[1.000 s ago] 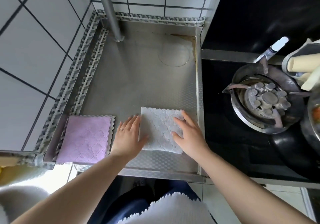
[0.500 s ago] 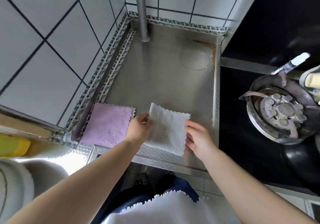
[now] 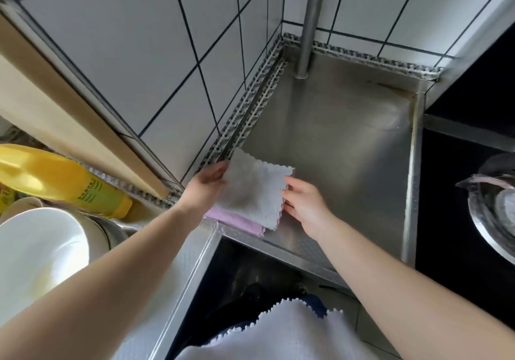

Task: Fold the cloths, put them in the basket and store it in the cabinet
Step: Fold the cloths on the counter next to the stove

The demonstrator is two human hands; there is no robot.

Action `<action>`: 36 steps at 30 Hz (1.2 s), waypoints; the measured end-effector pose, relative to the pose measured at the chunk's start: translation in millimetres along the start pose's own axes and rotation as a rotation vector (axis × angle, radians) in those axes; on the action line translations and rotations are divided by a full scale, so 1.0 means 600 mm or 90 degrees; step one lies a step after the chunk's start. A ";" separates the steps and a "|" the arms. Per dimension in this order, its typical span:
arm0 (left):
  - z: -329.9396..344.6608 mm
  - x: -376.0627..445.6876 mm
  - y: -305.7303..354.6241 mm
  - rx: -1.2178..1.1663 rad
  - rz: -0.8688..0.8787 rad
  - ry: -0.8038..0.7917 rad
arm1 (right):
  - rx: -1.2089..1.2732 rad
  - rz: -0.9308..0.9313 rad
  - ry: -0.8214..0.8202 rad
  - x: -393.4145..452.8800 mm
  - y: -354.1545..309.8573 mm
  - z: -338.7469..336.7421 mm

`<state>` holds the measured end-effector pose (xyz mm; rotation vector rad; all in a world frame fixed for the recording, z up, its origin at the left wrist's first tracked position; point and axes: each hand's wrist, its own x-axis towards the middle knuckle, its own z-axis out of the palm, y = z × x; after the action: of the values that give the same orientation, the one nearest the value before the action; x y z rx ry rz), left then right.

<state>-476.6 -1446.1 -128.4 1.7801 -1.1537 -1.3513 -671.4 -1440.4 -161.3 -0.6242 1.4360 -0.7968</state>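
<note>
A folded white cloth point(image 3: 255, 192) hangs just over a folded pink cloth point(image 3: 239, 221), which lies on the steel counter point(image 3: 348, 142) at its near left corner. Only the pink cloth's near edge shows from under the white one. My left hand point(image 3: 207, 185) pinches the white cloth's left edge. My right hand point(image 3: 302, 203) holds its right edge with curled fingers. No basket is in view.
A yellow bottle point(image 3: 55, 181) and white bowls point(image 3: 36, 251) sit at the left. A steel pole point(image 3: 309, 22) rises at the counter's back. To the right lies a black hob with a gas burner point(image 3: 496, 209). Tiled walls close the left and back.
Both hands lifted the white cloth off the counter and carried it left, over the pink cloth. The camera swung left too, so the bottle and bowls came into view.
</note>
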 end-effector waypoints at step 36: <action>0.019 0.070 -0.140 0.777 0.351 -0.126 | -0.985 -0.310 0.024 0.049 0.097 0.067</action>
<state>-460.5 -1448.0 -221.5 1.7555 -2.6896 -0.4386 -626.8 -1431.8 -222.9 -2.1690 1.7846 0.1462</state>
